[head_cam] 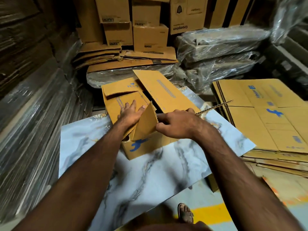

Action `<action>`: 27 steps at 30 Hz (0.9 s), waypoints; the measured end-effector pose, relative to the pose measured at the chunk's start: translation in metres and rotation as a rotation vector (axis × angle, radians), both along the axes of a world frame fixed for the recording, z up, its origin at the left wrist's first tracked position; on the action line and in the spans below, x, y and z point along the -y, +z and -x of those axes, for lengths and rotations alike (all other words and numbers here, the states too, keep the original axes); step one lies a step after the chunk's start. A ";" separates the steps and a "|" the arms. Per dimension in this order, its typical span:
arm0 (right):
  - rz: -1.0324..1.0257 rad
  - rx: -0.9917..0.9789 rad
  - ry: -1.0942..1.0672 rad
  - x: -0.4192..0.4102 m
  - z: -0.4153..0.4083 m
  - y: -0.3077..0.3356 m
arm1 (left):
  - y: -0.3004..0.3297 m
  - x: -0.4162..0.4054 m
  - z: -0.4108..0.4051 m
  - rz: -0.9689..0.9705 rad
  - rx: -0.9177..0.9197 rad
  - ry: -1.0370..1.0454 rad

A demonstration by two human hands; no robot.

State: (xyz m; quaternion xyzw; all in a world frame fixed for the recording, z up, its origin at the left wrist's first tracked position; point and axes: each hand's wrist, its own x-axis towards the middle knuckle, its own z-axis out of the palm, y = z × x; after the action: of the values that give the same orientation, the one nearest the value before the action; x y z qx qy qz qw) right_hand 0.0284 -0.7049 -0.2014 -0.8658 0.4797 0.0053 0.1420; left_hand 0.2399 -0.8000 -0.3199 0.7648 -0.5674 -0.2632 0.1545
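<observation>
A brown cardboard box [146,147] with a blue logo stands on a marble-patterned board [150,174]. Its flaps are partly folded. My left hand [130,112] lies flat with straight fingers on the left flap, pressing it down. My right hand [176,125] pinches the near flap [146,124], which stands upright between my hands. The far flap [163,90] tilts up and away. A right flap [215,106] shows edge-on behind my right hand.
A stack of flat cartons [266,117] lies at the right. Plastic-wrapped bundles [216,52] and stacked boxes [150,37] fill the back. Wrapped cardboard stacks [30,114] wall the left. My sandalled foot [185,213] stands on the floor near a yellow line.
</observation>
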 end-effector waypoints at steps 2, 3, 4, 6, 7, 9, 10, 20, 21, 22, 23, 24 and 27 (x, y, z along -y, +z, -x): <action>-0.196 0.010 -0.001 0.001 0.000 -0.005 | -0.006 -0.010 -0.002 -0.061 -0.024 0.033; -0.295 0.017 0.015 0.000 -0.001 -0.009 | -0.009 -0.015 -0.004 -0.087 -0.035 0.041; -0.378 0.014 0.040 0.000 -0.003 -0.014 | -0.012 -0.017 -0.005 -0.102 -0.036 0.042; -0.512 -0.035 0.099 -0.002 -0.005 -0.021 | -0.016 -0.020 -0.009 -0.123 -0.008 0.030; -0.556 -0.088 0.135 -0.003 -0.006 -0.025 | -0.017 -0.022 -0.011 -0.138 0.022 0.011; -0.564 -0.190 0.236 -0.006 -0.009 -0.033 | -0.020 -0.023 -0.015 -0.178 0.105 -0.061; -0.549 -0.206 0.283 -0.006 -0.010 -0.036 | -0.023 -0.025 -0.017 -0.199 0.150 -0.102; -0.574 -0.148 0.302 0.030 -0.021 -0.128 | -0.036 -0.031 -0.026 -0.174 0.205 -0.156; -0.552 -0.133 0.301 0.034 -0.022 -0.136 | -0.037 -0.032 -0.027 -0.164 0.199 -0.152; -0.512 -0.072 0.303 0.037 -0.023 -0.139 | -0.038 -0.034 -0.028 -0.153 0.197 -0.144; -0.449 0.025 0.282 0.039 -0.026 -0.139 | -0.040 -0.034 -0.029 -0.141 0.202 -0.137; -0.353 0.159 0.246 0.041 -0.029 -0.138 | -0.041 -0.035 -0.029 -0.131 0.214 -0.134; -0.176 0.527 0.111 0.053 -0.045 -0.131 | -0.045 -0.033 -0.026 -0.120 0.259 -0.138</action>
State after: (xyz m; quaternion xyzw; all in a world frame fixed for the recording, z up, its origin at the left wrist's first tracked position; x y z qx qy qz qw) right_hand 0.0739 -0.7582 -0.3320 -0.8467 0.3756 -0.1706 0.3362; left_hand 0.2660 -0.7666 -0.3654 0.7594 -0.6170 -0.2057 0.0156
